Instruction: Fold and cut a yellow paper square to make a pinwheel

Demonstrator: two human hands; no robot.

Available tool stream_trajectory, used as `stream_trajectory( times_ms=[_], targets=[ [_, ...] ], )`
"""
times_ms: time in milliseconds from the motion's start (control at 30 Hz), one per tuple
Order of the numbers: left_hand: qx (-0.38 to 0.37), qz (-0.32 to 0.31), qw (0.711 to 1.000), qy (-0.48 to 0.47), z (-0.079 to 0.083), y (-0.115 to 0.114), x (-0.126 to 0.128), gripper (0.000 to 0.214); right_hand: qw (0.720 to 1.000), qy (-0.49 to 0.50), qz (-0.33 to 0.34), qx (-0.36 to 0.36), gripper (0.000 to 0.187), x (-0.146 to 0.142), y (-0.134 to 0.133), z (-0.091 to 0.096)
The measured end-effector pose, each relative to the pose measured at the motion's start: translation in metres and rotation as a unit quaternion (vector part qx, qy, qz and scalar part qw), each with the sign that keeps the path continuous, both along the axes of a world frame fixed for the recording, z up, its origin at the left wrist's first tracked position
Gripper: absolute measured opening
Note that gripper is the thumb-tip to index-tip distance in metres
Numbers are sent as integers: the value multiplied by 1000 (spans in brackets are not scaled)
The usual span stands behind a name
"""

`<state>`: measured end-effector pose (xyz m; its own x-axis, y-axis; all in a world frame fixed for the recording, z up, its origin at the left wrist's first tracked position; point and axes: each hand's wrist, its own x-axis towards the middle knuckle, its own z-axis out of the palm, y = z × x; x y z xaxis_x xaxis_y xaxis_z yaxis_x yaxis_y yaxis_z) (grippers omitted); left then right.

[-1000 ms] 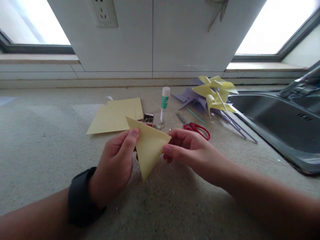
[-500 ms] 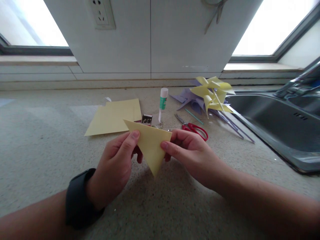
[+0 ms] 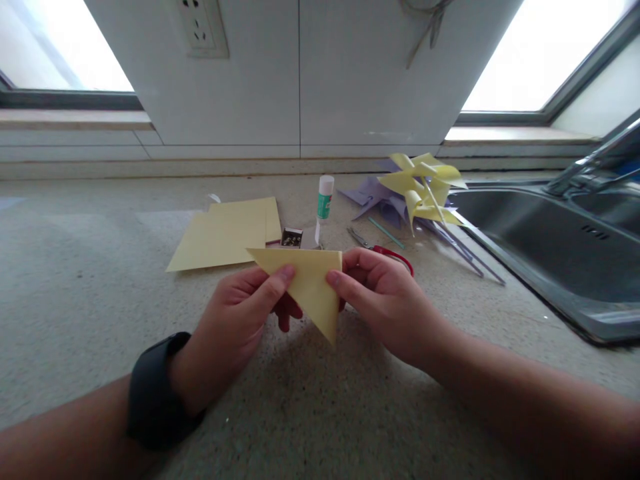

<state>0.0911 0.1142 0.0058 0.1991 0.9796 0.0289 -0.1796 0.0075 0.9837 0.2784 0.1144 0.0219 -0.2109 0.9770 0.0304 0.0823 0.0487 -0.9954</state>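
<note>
A triangle of folded yellow paper point(image 3: 314, 283) is held up over the counter between my two hands, one corner pointing down. My left hand point(image 3: 253, 300) pinches its left slanting edge, thumb in front and fingers behind. At the right edge, my right hand point(image 3: 377, 300) grips it between thumb and fingers. Just beyond the paper lies a small open box of metal pins point(image 3: 291, 238). A glue stick point(image 3: 325, 197) with a white cap stands upright behind it. Red-handled scissors point(image 3: 383, 249) lie past my right hand, which partly hides them.
Yellow sheets point(image 3: 220, 233) lie at the back left of the speckled counter point(image 3: 90, 300). Yellow and purple paper pinwheels point(image 3: 425, 183) on sticks are piled at the back right, near a thin green stick point(image 3: 386, 232). A steel sink point(image 3: 540, 267) borders the right side.
The folded paper has turned in my hands: its top edge is now nearly level and its lower corner has swung right. My left thumb has moved inward along it.
</note>
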Motion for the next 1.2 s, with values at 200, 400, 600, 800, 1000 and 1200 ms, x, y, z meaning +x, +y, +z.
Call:
stream_trajectory(
  times_ms=[200, 400, 600, 800, 1000, 1200],
  targets=[
    [14, 42, 999, 9, 0, 1, -1, 34, 991, -8, 97, -90, 26, 4, -4, 3],
    [-14, 68, 997, -32, -1, 2, -1, 29, 989, -54, 94, -105, 28, 7, -2, 4],
    [-10, 90, 995, -34, 0, 2, 2, 28, 988, -45, 99, -107, 24, 5, -1, 6],
    [-18, 110, 994, -25, -2, 2, 2, 30, 988, -21, 84, -129, 21, 2, -2, 5],
    [-32, 105, 993, -42, -1, 2, 1, 27, 992, -26, 77, -98, 17, 7, 2, 3],
    [-10, 86, 992, -92, 2, 4, -3, 15, 997, -45, 58, -14, 14, 27, 18, 15]
  ],
)
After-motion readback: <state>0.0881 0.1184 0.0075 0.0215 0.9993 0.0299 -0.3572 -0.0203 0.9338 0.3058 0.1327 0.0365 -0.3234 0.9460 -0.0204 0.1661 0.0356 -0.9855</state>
